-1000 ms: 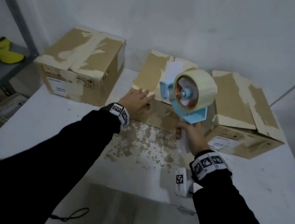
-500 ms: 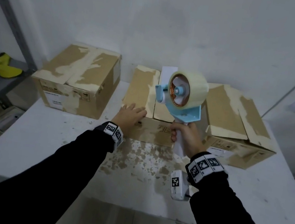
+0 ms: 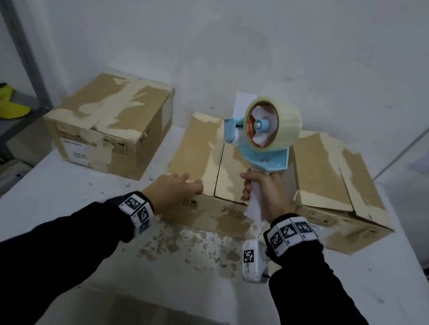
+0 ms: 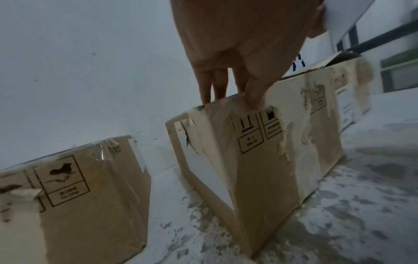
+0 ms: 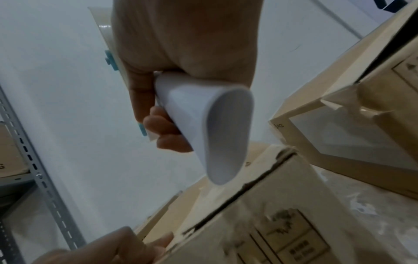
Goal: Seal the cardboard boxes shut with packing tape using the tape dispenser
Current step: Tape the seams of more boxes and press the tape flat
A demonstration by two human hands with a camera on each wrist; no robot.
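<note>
R hand (image 3: 261, 192) grip clamped on tape dispenser (image 3: 265, 137); L hand (image 3: 174, 189) flat, fingers straight, on mid box (image 3: 202, 157), flaps closed.

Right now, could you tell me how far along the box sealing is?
No fresh tape shows on any box. In hand: the left hand rests on the middle box, whose top seam shows as an open dark line; the right hand holds the tape dispenser raised above it. Left: taping this box, and apparently the left box and right box.
</note>
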